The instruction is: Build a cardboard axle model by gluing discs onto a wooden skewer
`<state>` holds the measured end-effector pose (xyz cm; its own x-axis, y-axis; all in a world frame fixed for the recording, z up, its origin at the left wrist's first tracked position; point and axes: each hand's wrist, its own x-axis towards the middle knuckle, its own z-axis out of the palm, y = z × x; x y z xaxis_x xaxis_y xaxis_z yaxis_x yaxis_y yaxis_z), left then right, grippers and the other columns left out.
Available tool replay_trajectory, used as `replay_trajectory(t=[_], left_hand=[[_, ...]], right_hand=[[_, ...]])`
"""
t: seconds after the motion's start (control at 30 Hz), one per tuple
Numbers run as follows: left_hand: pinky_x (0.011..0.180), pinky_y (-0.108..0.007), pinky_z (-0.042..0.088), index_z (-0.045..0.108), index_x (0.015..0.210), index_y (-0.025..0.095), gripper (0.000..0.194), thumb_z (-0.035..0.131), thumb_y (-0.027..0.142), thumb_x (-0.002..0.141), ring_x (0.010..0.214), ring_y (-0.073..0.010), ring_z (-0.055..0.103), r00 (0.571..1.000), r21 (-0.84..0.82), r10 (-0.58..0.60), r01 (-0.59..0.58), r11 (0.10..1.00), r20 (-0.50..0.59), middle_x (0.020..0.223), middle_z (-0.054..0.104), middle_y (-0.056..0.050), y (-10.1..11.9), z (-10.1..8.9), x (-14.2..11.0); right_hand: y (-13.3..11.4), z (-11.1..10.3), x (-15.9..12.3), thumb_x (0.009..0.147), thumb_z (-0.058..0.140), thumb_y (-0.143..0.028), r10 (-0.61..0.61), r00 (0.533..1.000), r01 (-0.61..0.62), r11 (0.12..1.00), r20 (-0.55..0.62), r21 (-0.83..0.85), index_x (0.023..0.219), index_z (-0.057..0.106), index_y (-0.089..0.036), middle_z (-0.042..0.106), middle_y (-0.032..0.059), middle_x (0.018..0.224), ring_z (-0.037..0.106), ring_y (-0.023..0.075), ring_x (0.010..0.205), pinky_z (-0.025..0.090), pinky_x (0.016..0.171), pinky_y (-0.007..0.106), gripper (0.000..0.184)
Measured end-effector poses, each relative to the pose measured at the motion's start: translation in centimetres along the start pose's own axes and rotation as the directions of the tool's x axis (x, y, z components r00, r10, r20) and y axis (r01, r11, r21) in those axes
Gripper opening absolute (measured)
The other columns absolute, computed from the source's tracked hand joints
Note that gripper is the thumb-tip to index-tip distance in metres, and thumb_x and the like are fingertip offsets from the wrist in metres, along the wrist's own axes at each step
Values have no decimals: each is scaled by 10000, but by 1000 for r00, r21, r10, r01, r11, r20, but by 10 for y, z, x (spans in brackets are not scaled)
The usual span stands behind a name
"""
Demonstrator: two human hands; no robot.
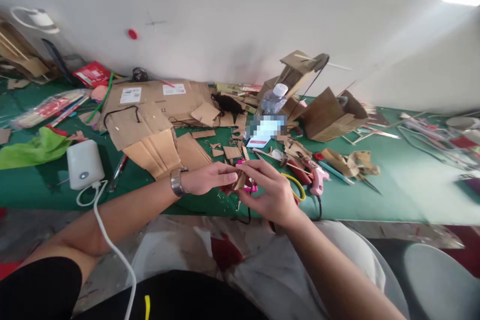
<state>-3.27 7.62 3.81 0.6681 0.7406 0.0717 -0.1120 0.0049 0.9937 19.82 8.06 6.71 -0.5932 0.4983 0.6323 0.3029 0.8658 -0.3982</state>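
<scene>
My left hand (210, 178), with a metal watch on its wrist, meets my right hand (269, 191) over the front of the table. Between their fingers is a small cardboard piece (239, 181), pinched from both sides. Something bright pink (252, 188) shows behind and below it, too covered to name. A black cord (249, 210) hangs beneath my fingers. Beyond my hands lie a lit phone (262, 132) and cardboard scraps (231, 152). To the right are a pink glue gun (318, 180) and a yellow ring-shaped handle (299, 189).
A folded cardboard form (148, 135) stands left, near a white power bank (85, 162) whose cable runs across my left arm. A plastic bottle (275, 100), a cardboard structure (300, 67) and an open cardboard box (332, 116) stand toward the wall. Scissors-like blades (369, 184) lie right.
</scene>
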Motion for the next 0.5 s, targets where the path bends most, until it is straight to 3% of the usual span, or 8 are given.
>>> replay_trajectory(t=[0.1, 0.17, 0.2, 0.27, 0.33, 0.4, 0.43, 0.5], left_hand=[[707, -318, 529, 676, 1078, 177, 636, 585, 803, 1016, 792, -182, 619, 977, 174, 120, -89, 981, -176, 948, 687, -77, 12, 11, -19], [712, -314, 528, 692, 1181, 187, 452, 595, 618, 1086, 818, -186, 642, 905, 448, 321, -173, 877, -279, 971, 702, -82, 16, 19, -41], [707, -315, 519, 700, 1164, 195, 331, 614, 506, 1090, 804, -182, 637, 835, 608, 470, -221, 763, -286, 942, 694, -70, 15, 22, -53], [680, -313, 495, 692, 1124, 213, 131, 658, 306, 1040, 719, -167, 603, 606, 845, 747, -220, 487, -273, 808, 636, -13, 10, 24, -79], [673, -322, 497, 646, 1079, 231, 142, 726, 259, 965, 704, -173, 586, 303, 959, 916, -23, 282, -262, 800, 608, 5, 0, 19, -102], [722, -357, 521, 565, 1062, 249, 344, 826, 376, 878, 784, -200, 599, -7, 944, 960, 181, 276, -280, 887, 579, 1, -12, 8, -120], [771, -378, 540, 540, 1095, 252, 456, 862, 453, 841, 846, -211, 601, -74, 912, 940, 229, 340, -332, 957, 574, -11, -17, 0, -126], [819, -369, 552, 529, 1184, 239, 574, 890, 510, 830, 905, -201, 603, -63, 818, 856, 265, 510, -513, 1078, 580, -40, -26, -15, -134]], right_hand=[[0, -2, 1, 934, 817, -174, 37, 998, -35, 999, -43, 40, 1391, 774, -227, 793, 130, 1215, 814, 270, 1053, 707, 907, 385, 462], [0, -3, 2, 947, 832, -205, 58, 997, -55, 997, -48, 57, 1383, 780, -240, 790, 127, 1215, 800, 283, 1070, 695, 936, 416, 441], [0, -3, 3, 953, 831, -210, 66, 997, -63, 996, -45, 66, 1380, 780, -243, 786, 126, 1212, 793, 285, 1067, 691, 936, 424, 432], [-1, -2, 3, 959, 827, -210, 79, 996, -75, 993, -38, 94, 1382, 778, -248, 774, 120, 1191, 780, 267, 1005, 690, 885, 415, 427], [-1, 0, 3, 959, 830, -211, 93, 995, -88, 989, -31, 123, 1383, 778, -255, 757, 107, 1157, 756, 236, 906, 682, 808, 392, 430], [0, 3, 3, 956, 835, -214, 109, 994, -105, 985, -23, 138, 1373, 782, -259, 743, 91, 1131, 728, 205, 826, 668, 760, 373, 423], [0, 5, 2, 957, 836, -217, 117, 993, -114, 983, -16, 141, 1366, 785, -257, 739, 86, 1129, 718, 194, 803, 662, 748, 365, 415], [2, 8, 1, 963, 835, -228, 128, 992, -126, 982, -6, 142, 1352, 789, -252, 736, 81, 1135, 710, 181, 783, 652, 740, 355, 392]])
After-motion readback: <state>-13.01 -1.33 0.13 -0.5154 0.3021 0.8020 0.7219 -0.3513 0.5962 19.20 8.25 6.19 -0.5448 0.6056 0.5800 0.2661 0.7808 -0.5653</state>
